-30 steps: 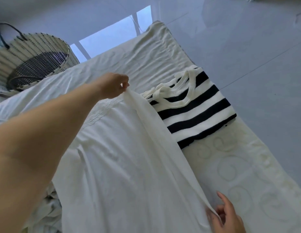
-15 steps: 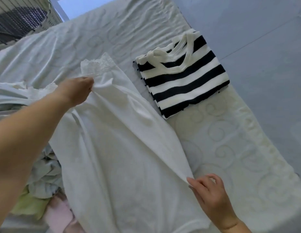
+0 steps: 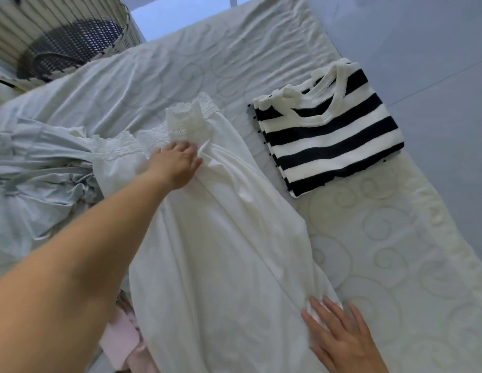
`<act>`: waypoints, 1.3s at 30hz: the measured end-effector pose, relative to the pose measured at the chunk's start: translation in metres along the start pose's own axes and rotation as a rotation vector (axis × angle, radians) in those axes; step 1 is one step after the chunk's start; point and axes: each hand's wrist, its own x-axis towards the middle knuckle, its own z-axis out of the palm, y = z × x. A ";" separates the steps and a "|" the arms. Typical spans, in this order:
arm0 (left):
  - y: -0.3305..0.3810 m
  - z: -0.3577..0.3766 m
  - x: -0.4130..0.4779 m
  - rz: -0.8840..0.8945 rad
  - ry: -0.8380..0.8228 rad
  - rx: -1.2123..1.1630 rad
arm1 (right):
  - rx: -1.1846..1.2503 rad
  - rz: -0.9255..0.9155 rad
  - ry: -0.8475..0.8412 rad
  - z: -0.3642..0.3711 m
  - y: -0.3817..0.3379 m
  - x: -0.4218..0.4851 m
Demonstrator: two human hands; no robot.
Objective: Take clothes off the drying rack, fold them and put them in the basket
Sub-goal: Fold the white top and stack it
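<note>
Quilted bedcover (image 3: 382, 251), folding surface: white lace dress (image 3: 221, 238) spread flat; left hand (image 3: 177, 165) on bodice (image 3: 153, 137), grip indeterminate; right hand (image 3: 339, 335), splayed flat, pins edge. Folded striped top (image 3: 328, 141) awaits basket (image 3: 24, 25).

Left hand (image 3: 177, 166): bare; back and knuckles in view, fingertips partly hidden.
Left forearm (image 3: 99, 246): bare along all its visible length, smooth, broadening toward the lower left edge.
Right hand (image 3: 342, 337): bare; long slender fingers, cut off at the wrist.
Nails: too blurred to tell.
</note>
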 end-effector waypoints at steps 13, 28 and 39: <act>0.005 -0.058 0.050 0.328 0.131 0.478 | 0.104 0.477 0.210 -0.002 -0.007 0.044; -0.064 -0.090 0.042 0.647 0.464 0.502 | -0.071 0.180 0.232 0.017 0.005 0.039; -0.060 -0.100 0.042 0.503 0.846 0.280 | -0.065 0.251 0.260 0.025 0.007 0.035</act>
